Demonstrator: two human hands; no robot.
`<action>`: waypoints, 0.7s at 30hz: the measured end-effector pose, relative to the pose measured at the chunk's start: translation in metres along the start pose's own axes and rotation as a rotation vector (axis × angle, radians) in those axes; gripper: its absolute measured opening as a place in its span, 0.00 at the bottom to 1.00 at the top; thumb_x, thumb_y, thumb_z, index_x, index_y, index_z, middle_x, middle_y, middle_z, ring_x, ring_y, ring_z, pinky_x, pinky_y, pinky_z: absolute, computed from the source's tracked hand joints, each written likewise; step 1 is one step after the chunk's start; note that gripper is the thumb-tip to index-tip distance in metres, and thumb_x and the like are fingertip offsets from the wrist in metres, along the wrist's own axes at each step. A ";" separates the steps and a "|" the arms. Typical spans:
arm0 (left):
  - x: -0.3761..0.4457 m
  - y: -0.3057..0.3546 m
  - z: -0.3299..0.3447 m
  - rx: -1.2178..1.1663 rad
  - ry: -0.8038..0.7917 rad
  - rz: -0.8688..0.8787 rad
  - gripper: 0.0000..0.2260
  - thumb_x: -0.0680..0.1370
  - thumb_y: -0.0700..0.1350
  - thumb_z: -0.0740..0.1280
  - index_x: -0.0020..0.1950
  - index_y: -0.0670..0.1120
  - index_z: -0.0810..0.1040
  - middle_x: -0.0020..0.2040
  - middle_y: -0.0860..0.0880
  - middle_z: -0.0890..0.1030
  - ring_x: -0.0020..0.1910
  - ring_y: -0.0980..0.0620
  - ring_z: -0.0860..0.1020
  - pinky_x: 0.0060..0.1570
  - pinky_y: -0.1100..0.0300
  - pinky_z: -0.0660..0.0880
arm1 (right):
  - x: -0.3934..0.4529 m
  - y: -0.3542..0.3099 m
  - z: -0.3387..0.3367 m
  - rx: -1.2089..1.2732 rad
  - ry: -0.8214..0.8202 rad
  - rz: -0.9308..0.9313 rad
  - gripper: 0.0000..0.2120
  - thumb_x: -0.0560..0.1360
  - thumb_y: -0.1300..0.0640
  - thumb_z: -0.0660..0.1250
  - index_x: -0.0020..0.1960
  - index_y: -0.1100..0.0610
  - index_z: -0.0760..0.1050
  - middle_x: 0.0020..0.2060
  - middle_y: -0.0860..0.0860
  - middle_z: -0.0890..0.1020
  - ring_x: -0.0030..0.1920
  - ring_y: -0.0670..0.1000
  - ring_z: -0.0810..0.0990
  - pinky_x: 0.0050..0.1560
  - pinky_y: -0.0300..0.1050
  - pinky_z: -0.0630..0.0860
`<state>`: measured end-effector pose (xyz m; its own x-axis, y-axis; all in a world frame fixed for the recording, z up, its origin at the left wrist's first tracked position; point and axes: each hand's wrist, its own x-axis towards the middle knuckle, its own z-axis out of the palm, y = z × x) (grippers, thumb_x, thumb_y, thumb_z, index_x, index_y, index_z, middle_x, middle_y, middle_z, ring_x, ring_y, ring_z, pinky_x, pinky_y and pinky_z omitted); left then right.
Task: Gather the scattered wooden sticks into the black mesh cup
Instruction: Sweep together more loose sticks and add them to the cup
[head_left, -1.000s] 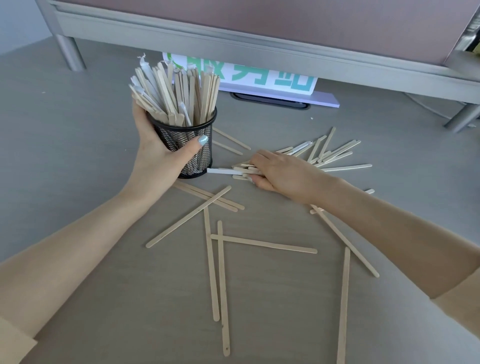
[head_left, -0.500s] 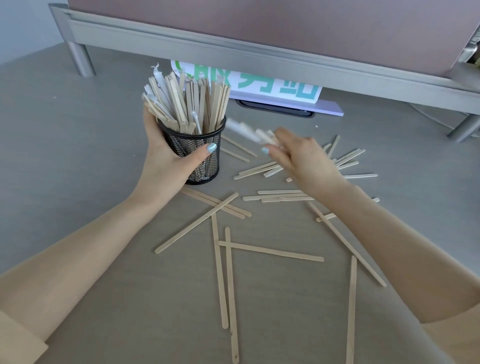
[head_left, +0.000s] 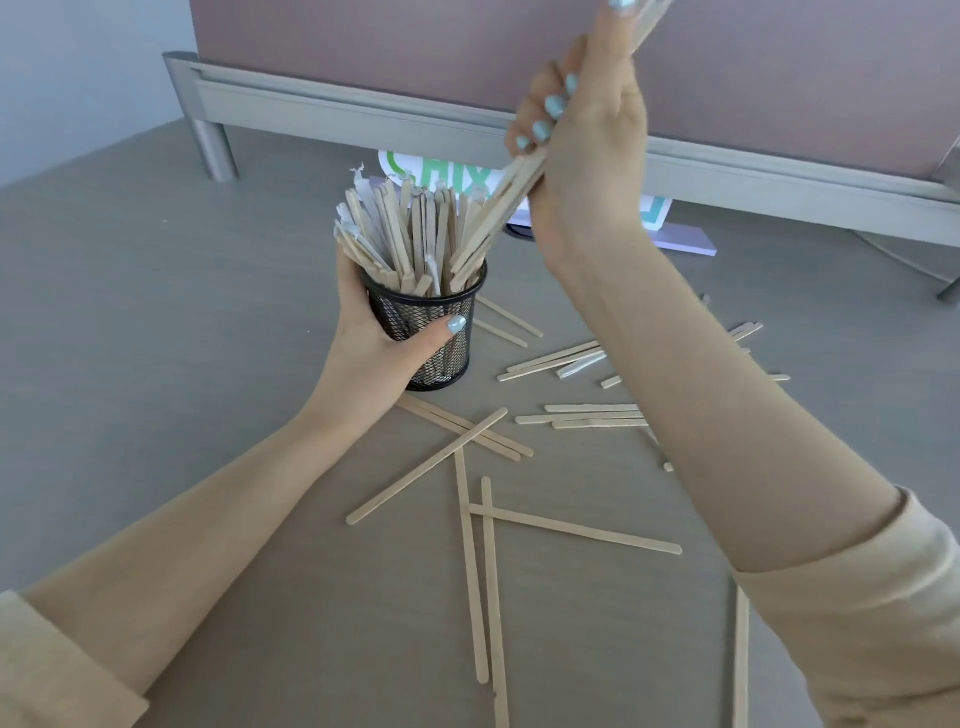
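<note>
The left hand curls low with its thumb forward; the right hand is raised high, fingers closed in a tight grip.

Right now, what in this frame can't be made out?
Head view only:
- Top ends of the held sticks: cut off by the upper edge beyond the right hand.
- Sticks under the right forearm: count hidden.
- Printed sign: lettering blocked by sticks and hand.
- Mesh cup: far wall covered by the left hand.
- Nearest sticks: cut by the bottom edge.
</note>
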<state>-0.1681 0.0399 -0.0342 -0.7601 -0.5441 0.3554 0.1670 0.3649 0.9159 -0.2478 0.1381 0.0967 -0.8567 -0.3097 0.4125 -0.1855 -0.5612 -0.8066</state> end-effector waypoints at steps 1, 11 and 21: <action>0.000 -0.001 0.000 -0.003 0.003 -0.003 0.40 0.70 0.40 0.72 0.74 0.50 0.52 0.66 0.61 0.69 0.59 0.76 0.68 0.52 0.83 0.64 | -0.002 0.007 0.003 -0.079 0.000 -0.015 0.20 0.81 0.53 0.52 0.31 0.55 0.59 0.21 0.45 0.62 0.23 0.46 0.61 0.27 0.39 0.63; 0.002 -0.004 0.001 -0.047 -0.021 -0.008 0.44 0.70 0.42 0.73 0.75 0.50 0.46 0.71 0.58 0.66 0.66 0.68 0.67 0.55 0.80 0.66 | -0.019 0.058 -0.024 -0.911 -0.147 -0.006 0.14 0.77 0.54 0.56 0.34 0.52 0.72 0.46 0.46 0.77 0.57 0.49 0.68 0.68 0.57 0.56; 0.001 -0.002 0.001 -0.060 -0.022 0.011 0.42 0.70 0.39 0.72 0.75 0.49 0.47 0.66 0.62 0.68 0.62 0.73 0.68 0.52 0.81 0.66 | -0.023 0.048 -0.044 -0.708 -0.388 -0.030 0.33 0.75 0.58 0.65 0.73 0.56 0.50 0.72 0.46 0.61 0.67 0.34 0.60 0.58 0.19 0.59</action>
<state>-0.1699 0.0390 -0.0354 -0.7716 -0.5231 0.3619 0.2123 0.3246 0.9217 -0.2581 0.1515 0.0296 -0.6427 -0.6193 0.4511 -0.5783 0.0060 -0.8158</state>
